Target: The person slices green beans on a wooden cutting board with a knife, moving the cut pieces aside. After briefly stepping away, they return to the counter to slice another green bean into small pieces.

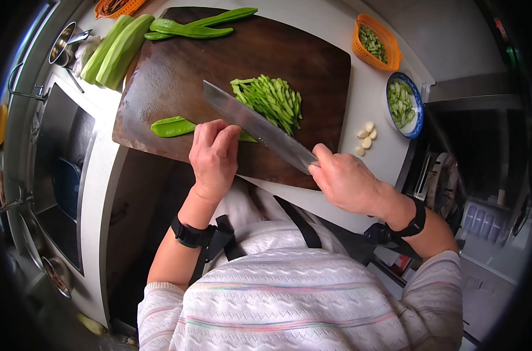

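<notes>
My left hand (214,153) has its fingers bent and pressed down on a long flat green pod (172,127) lying on the dark wooden cutting board (181,70). The pod's rounded end sticks out to the left, and a bit of it shows to the right near the blade. My right hand (349,180) is wrapped round the handle of a broad kitchen knife (257,127). Its blade slants up and left, right beside my left fingertips. Just beyond the blade sits a heap of thin green slices (270,100). Several whole green pods (198,26) lie at the board's far edge.
Two pale ridged gourds (117,52) lie at the board's far left, near a metal pot (63,44). On the right are an orange basket (392,54) of chopped greens, a blue-rimmed bowl (417,117) of slices and several garlic cloves (366,142). A sink (61,169) is at left.
</notes>
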Available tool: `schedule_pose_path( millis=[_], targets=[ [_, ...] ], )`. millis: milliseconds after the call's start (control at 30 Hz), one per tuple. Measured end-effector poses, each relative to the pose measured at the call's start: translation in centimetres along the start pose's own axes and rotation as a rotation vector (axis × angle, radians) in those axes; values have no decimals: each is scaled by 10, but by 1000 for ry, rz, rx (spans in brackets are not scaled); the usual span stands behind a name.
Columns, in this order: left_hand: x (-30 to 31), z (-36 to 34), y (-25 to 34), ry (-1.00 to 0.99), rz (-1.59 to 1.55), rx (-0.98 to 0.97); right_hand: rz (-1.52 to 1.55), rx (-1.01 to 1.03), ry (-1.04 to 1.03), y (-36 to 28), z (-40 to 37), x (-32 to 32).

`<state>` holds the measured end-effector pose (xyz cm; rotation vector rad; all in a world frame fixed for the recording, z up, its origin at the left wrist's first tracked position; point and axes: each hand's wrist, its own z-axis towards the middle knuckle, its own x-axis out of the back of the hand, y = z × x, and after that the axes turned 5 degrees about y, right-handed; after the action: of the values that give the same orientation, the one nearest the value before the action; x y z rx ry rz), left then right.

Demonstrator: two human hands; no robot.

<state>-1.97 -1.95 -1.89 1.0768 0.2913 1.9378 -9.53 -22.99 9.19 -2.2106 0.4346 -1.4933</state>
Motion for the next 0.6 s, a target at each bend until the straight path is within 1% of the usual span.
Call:
schedule_pose_path(
  millis=[100, 233, 467, 600],
  targets=[
    [0, -1, 0, 5, -9, 6, 86, 15, 16, 5, 9, -13],
    [-1, 0, -2, 7, 8, -11, 97, 9, 76, 10, 6, -19],
    [-1, 0, -1, 8, 10, -20, 83, -11, 22, 4, -1, -2],
    [-2, -1, -2, 13, -14, -14, 106, -7, -5, 3, 4, -4]
  ],
)
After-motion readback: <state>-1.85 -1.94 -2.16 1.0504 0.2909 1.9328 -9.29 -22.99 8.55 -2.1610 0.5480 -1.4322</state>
